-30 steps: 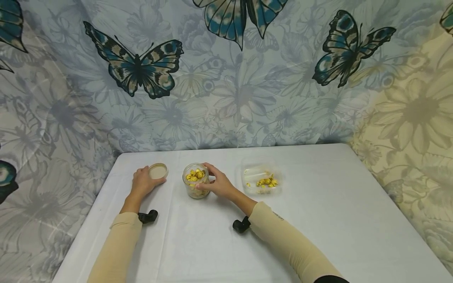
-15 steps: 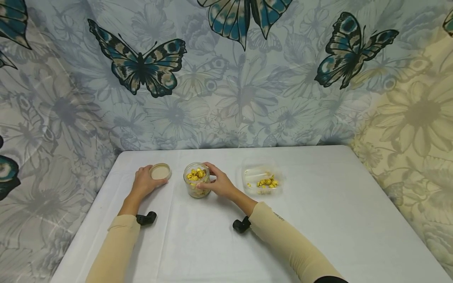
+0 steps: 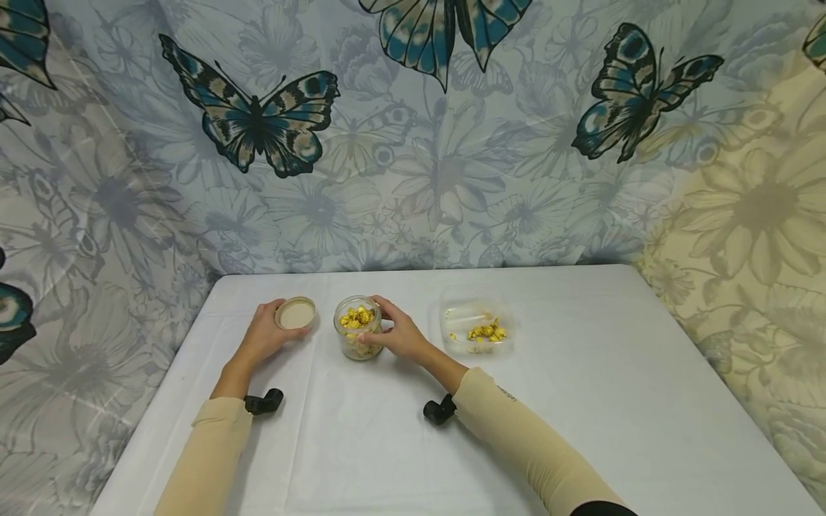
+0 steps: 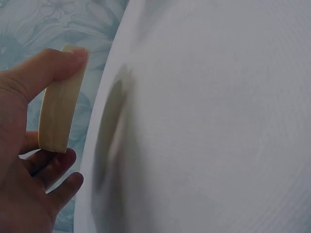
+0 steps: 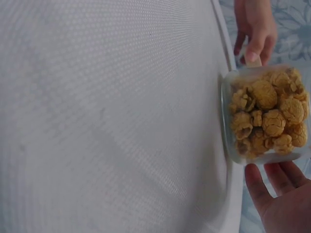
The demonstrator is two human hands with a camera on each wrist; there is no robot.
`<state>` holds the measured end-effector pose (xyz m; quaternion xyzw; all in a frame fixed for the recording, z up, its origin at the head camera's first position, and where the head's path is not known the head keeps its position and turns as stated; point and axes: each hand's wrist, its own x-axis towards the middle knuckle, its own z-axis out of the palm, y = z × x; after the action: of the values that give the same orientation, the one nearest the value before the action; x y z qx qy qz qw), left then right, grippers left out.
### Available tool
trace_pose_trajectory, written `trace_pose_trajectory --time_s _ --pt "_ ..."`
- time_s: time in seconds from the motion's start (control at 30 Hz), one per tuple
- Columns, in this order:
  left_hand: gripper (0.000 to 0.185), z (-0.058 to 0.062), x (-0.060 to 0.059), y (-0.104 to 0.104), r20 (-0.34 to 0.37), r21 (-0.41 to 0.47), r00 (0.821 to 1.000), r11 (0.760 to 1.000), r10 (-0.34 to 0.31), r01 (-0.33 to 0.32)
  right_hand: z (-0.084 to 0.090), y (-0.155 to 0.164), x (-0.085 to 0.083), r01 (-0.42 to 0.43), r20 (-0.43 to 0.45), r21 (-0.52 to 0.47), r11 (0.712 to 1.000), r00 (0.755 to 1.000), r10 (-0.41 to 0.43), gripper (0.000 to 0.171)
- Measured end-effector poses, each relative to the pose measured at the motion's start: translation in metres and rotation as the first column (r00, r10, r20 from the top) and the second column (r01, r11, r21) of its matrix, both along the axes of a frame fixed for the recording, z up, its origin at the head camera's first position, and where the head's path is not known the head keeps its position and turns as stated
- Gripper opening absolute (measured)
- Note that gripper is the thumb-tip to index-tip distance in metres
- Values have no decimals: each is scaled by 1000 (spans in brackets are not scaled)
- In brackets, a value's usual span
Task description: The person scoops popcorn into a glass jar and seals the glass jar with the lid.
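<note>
In the head view my left hand point(image 3: 266, 335) holds a round tan lid point(image 3: 297, 314) by its edge, thumb on the near side and fingers behind. The left wrist view shows this lid point(image 4: 60, 114) edge-on, raised over the white table with its shadow beneath. My right hand point(image 3: 401, 335) grips a clear glass jar point(image 3: 351, 351) from its right side. The jar stands upright and uncapped, filled with golden caramel popcorn point(image 5: 272, 121). A small gap separates the lid from the jar's left side.
Right of the jar, a clear plastic container point(image 3: 454, 324) holds some leftover popcorn pieces point(image 3: 489, 332). The white-covered table point(image 3: 581, 401) ends at a butterfly-printed cloth backdrop point(image 3: 445, 193). Black wrist cameras, such as the left one point(image 3: 264, 401), jut inward from both sleeves.
My left hand has moved a little to the right with the lid, closer to the jar. My right hand and the jar stay in place.
</note>
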<state>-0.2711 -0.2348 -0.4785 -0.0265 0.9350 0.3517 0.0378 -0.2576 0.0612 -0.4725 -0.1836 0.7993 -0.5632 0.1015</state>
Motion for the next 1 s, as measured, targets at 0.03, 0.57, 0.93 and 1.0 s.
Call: trace_pose_trajectory --time_s 0.03,0.57,0.93,1.0 --pt "97 1 1 1 -1 1 1000 1000 -8 8 0 0 0 0 1 -2 1000 1000 0 73" --pt "96 23 16 11 -24 12 997 997 -77 78 0 -1 1 8 8 8 1000 1000 -8 73" --pt "91 41 33 20 -89 -4 985 989 -148 148 1 -1 2 6 4 -3 1000 1000 -6 71" --pt "89 46 35 22 -96 -9 981 985 -170 170 1 -1 1 7 5 -2 1000 1000 -7 71"
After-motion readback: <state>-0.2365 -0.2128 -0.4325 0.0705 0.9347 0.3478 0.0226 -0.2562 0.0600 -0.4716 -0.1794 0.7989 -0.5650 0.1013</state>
